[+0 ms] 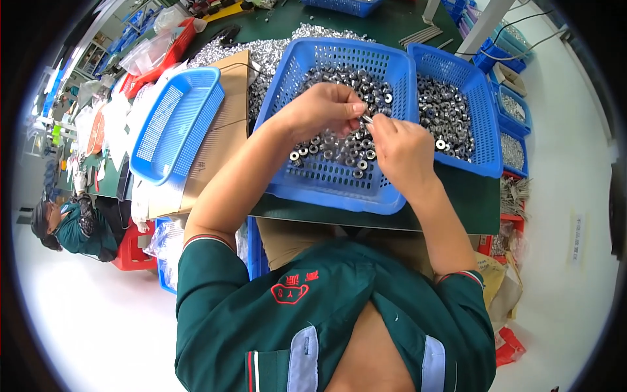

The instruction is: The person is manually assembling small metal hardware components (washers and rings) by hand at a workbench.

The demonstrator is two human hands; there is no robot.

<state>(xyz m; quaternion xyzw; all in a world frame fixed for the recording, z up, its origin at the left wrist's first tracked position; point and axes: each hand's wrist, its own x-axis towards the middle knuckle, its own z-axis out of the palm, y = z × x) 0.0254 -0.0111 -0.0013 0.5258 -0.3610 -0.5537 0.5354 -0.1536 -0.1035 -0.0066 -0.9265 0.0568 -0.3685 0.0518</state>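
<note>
Left hand (321,112) and right hand (403,149) pinch a metal part (367,119) above the basket (333,197), seemingly mid-piece; which loose parts (339,77) below are done or left, I cannot tell.

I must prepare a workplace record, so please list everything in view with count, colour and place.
Flat table: 1, dark green, centre
Large perforated plastic basket: 1, blue, table centre
Second perforated plastic basket: 1, blue, right
Shallow perforated plastic basket: 1, blue, left
Flat cardboard sheet: 1, brown, left
Small round metal parts: many, silver, in large and second baskets
Loose metal pieces: many, silver, behind large basket
Thin metal rods: several, grey, upper right
Small plastic bins: several, blue, far right
Co-worker: 1, green clothing, left
Edge clutter: too unclear to count
Small metal piece: 1 visible, silver, held above large basket
Fabric shirt: 1, green, bottom
Left hand: 1, bare, at metal piece
Right hand: 1, bare, likewise
</note>
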